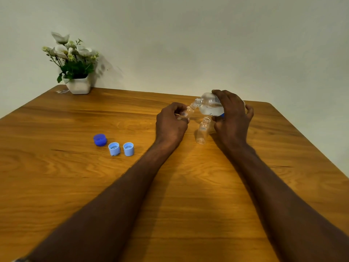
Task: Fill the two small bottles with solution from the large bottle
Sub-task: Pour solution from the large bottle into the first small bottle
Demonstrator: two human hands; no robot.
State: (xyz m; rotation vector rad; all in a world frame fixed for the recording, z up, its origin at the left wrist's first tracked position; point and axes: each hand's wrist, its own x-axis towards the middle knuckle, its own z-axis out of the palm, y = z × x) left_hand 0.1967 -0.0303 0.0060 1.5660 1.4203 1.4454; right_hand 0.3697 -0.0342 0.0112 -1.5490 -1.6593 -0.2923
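**Fingers on both bottles, large neck tipped to small mouth**

My right hand's fingers (224, 95) curl over the large clear plastic bottle (210, 106), tilted so its open neck meets the mouth of the small clear plastic bottle (189, 111) pinched in my left hand (171, 123). A second small clear bottle (203, 132) stands uncapped just beside my right hand (233, 118), towards the wooden table's (75, 186) far right corner. Three blue caps (114, 145) lie towards the left edge.

- Large bottle (210, 105): clear, uncapped, partly filled, held tipped nearly horizontal, mouth lowered leftward.
- First small bottle (188, 112): clear, uncapped, held tilted, mouth met by the large bottle's mouth.
- Second small bottle (203, 130): clear, uncapped, set upright beneath the large bottle.
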